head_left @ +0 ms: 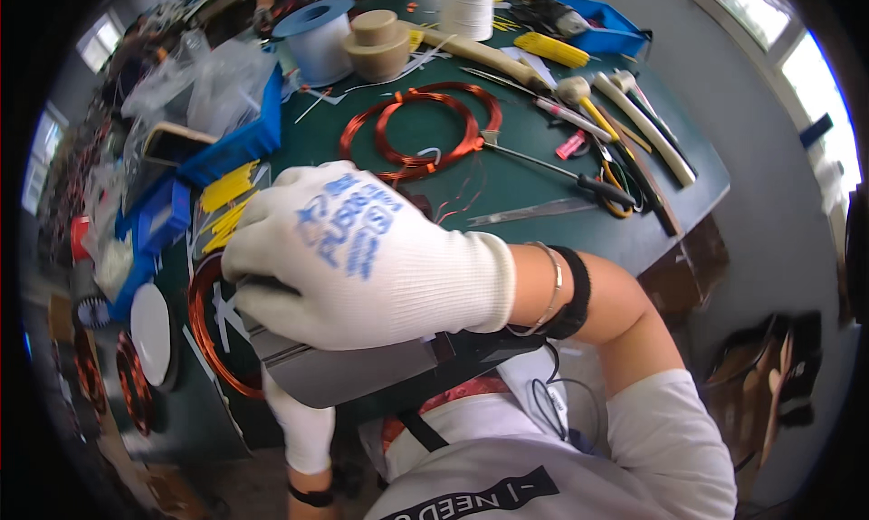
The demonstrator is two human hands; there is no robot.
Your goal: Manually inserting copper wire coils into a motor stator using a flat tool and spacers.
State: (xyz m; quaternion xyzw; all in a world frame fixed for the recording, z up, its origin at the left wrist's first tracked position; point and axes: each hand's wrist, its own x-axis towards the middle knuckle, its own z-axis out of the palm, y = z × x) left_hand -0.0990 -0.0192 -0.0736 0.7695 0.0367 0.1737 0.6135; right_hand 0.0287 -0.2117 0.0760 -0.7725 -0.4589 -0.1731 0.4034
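Observation:
My right hand (344, 257), in a white knit glove with blue print, reaches across the middle from the right. Its fingers and thumb curl down over the left end of a dark grey box-shaped piece (353, 373) with ridges along that end. The fingertips are partly hidden. Of my left hand, only the white-gloved wrist and cuff (306, 429) show below this piece; its fingers are hidden behind it. Close to the left of the grey piece lies a ring of copper wire (206, 343). Beyond my right hand rest larger coils of copper wire (412, 95), tied with orange bands.
A green table (534, 181) bears a screwdriver (597, 187), scissors (615, 190), mallets (665, 140) and yellow sleeves (550, 49). Wire spools (317, 49) stand far back. Blue bins (262, 126) with plastic bags and a white disc (149, 334) sit to the left.

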